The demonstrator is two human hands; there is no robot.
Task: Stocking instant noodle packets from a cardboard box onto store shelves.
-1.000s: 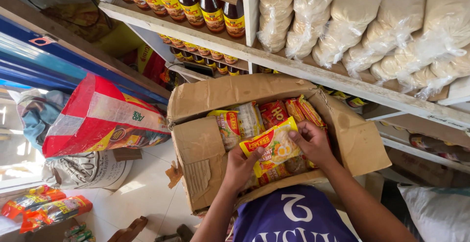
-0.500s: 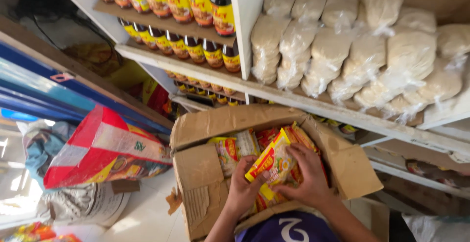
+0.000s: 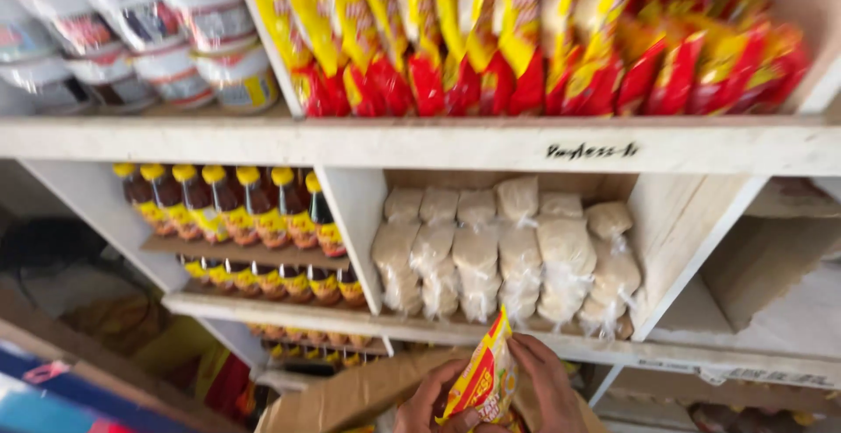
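A yellow and red snack packet (image 3: 482, 379) stands on edge at the bottom of the head view, held between both hands. My left hand (image 3: 429, 402) grips its lower left side and my right hand (image 3: 547, 385) presses its right side. Below them shows the brown flap of an open cardboard box (image 3: 342, 394). On the top shelf stands a row of matching red and yellow packets (image 3: 526, 35).
White wooden shelves (image 3: 420, 142) fill the view. Clear bags of pale grain (image 3: 508, 249) sit in the middle compartment. Dark sauce bottles with yellow caps (image 3: 236, 210) line the left shelves. White tubs (image 3: 158, 35) stand at top left. A bare compartment (image 3: 771, 284) is at right.
The view has tilted up from the box to the upper shelves. Both hands have lifted the packet up out of the box toward the shelf edge.
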